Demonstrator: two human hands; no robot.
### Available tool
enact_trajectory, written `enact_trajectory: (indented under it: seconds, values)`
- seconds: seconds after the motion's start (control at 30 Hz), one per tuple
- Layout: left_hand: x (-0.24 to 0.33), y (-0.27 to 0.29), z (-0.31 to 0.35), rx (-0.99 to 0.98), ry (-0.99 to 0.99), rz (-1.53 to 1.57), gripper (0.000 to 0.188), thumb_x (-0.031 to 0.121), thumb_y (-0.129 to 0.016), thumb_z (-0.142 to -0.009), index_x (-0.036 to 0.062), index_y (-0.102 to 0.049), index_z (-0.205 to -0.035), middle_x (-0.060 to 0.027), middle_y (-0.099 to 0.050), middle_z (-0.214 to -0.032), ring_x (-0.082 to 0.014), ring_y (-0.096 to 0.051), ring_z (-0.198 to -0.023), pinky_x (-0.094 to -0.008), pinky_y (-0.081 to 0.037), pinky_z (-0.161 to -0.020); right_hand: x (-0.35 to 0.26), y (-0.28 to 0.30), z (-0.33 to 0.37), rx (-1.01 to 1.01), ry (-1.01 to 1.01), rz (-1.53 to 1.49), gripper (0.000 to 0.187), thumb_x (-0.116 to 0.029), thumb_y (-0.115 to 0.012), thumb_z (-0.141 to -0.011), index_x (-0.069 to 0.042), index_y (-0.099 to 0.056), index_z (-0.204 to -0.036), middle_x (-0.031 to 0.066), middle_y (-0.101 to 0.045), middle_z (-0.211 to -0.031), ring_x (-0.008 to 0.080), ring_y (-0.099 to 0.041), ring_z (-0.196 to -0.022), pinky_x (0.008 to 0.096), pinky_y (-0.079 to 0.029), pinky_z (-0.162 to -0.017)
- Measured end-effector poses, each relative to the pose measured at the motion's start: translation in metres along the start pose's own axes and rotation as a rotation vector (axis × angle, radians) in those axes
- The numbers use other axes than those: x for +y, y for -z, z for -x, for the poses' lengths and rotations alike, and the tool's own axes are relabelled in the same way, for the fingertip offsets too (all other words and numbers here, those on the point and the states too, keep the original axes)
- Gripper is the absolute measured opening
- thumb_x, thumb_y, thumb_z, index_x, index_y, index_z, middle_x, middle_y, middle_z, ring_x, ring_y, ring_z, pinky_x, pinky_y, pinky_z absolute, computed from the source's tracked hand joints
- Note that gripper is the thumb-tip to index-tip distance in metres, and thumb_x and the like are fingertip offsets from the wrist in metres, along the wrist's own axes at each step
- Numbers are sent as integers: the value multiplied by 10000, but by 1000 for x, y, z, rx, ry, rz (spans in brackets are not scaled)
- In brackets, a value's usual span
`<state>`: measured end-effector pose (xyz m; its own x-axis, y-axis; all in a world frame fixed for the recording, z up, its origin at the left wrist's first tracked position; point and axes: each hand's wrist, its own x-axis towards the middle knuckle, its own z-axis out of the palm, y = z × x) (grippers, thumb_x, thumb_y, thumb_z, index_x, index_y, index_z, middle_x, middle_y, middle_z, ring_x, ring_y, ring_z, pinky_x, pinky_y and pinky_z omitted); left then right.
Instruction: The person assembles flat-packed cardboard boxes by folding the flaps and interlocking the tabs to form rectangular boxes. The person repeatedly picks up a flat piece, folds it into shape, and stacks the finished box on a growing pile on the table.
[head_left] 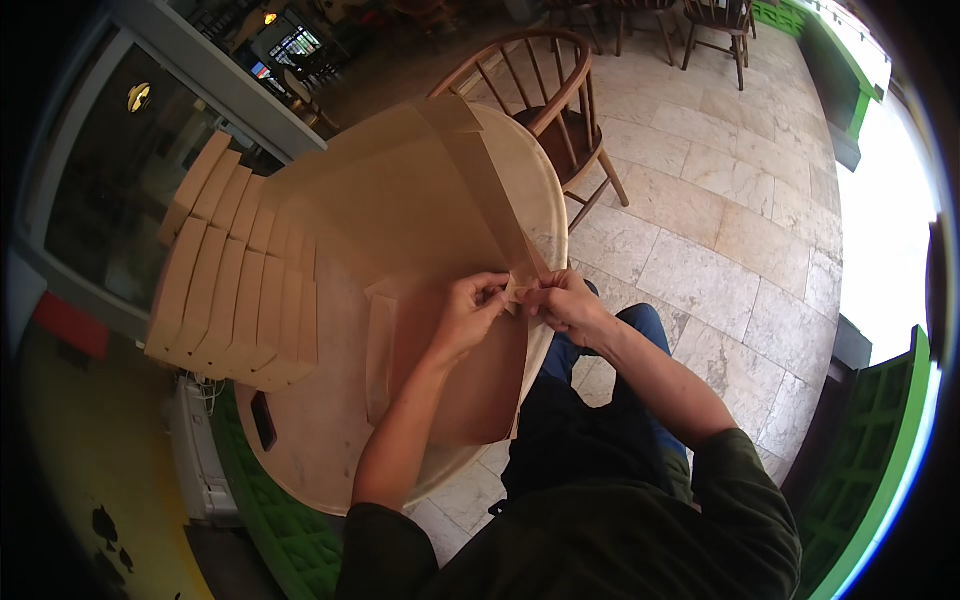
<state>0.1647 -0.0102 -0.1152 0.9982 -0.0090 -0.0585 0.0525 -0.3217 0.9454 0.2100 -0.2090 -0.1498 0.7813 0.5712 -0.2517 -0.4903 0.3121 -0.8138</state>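
An unfolded brown cardboard box (380, 190) rests on the round table (315, 440) before me. Its large lid panel stands up at the far side, and the brown base (470, 395) lies nearest my body. At the base's right corner, my left hand (470, 312) pinches a small cardboard flap (514, 291) between thumb and fingers. My right hand (570, 308) is closed on the same corner from the other side, its fingertips close to those of the left. On the base's left side, a narrow side flap (381, 350) is raised.
Several folded brown boxes (235, 285) stand stacked on the table's left side. A dark phone (264, 420) lies by the left table edge. Beyond the table is a wooden chair (555, 125) on the tiled floor (720, 270). Green lattice panels (860, 480) flank the right side.
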Motion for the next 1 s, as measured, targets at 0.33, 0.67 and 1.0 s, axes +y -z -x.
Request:
enact_trajectory:
  seconds: [0.33,0.67,1.0]
  values:
    - [-8,1,2,-21,94,350,207,55,-662,-1047,-45,-714,-1221,-51,-714,-936,-107,-658,-813,-279,-561,-768,1,-3,5,26,11,-15,115,-64,-709,-952,-50,-712,-838,24,-656,-720,53,-397,-431,261,-219,-379]
    - [10,-2,-5,14,243,21,181,87,-678,-1048,-53,-704,-1159,-93,-732,-977,-154,-699,-814,-292,-593,-764,0,0,5,5,17,27,108,-28,-703,-928,-55,-695,-824,24,-664,-713,49,-413,-431,254,-243,-378]
    - [16,5,-4,-78,338,322,164,98,-638,-1070,-43,-710,-1112,-99,-730,-939,-153,-707,-789,-304,-608,-725,0,-11,11,40,61,39,227,-121,-728,-991,-52,-685,-779,20,-650,-671,42,-372,-411,255,-219,-381]
